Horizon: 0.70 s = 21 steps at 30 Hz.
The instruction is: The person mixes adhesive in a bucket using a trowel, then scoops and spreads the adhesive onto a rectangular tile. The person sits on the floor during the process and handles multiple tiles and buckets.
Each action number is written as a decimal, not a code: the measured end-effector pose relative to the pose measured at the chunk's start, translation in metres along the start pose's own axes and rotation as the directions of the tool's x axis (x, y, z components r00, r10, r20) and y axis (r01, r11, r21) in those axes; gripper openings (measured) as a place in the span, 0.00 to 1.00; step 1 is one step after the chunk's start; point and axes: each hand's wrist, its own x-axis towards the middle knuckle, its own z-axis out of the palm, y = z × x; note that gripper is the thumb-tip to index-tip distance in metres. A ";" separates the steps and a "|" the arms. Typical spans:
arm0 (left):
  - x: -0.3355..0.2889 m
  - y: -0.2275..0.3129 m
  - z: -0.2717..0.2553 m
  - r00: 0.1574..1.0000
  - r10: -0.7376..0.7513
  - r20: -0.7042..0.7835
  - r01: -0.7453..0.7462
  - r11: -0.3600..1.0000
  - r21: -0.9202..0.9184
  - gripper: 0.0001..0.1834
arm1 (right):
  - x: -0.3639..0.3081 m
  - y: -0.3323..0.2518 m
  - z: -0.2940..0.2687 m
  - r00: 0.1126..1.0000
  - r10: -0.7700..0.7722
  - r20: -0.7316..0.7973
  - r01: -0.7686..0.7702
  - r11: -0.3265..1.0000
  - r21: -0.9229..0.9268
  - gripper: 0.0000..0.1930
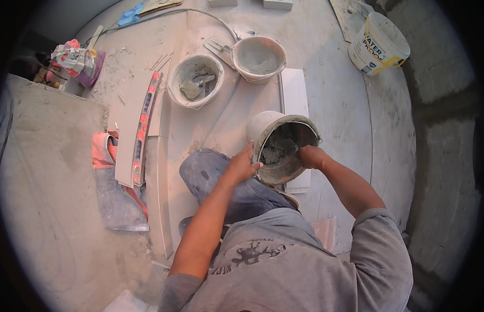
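A mortar-smeared bucket (258,124) is tipped toward me in front of my knees, its mouth facing my body. My left hand (243,166) is closed on the left side of its rim, thumb at the edge. At the right side of the mouth, my right hand (313,157) is closed, the fingers partly hidden inside. It appears to grip a trowel (289,147), whose grey blade reaches into the bucket; the handle is hidden. Wet grey mortar (273,151) lies against the inner wall beside the blade.
Beyond stand a bucket with mortar lumps (173,89) and a bucket of grey mix (258,79), a fork-like tool (219,48) between them. A red spirit level (142,125) lies on boards at left. White panels (296,96) lie under the tipped bucket; a white-and-yellow pail (364,52) stands far right.
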 end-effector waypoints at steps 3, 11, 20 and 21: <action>-0.003 0.002 0.004 1.000 0.029 -0.010 -0.029 0.999 0.015 0.49 | -0.007 -0.005 -0.006 0.978 0.003 -0.207 -0.022 0.996 -0.088 0.12; -0.007 0.005 0.004 1.000 0.010 0.010 -0.010 1.000 0.013 0.48 | 0.015 -0.018 0.041 0.989 0.088 -0.122 -0.090 0.996 -0.015 0.13; -0.002 0.013 0.017 0.999 0.024 -0.033 -0.023 1.000 0.011 0.44 | 0.003 -0.017 0.013 0.849 0.185 -0.496 -0.119 0.980 0.162 0.12; 0.000 0.015 0.020 0.997 0.052 -0.057 -0.051 0.999 0.006 0.43 | 0.010 -0.015 0.015 0.787 0.210 -0.580 -0.127 0.975 0.180 0.12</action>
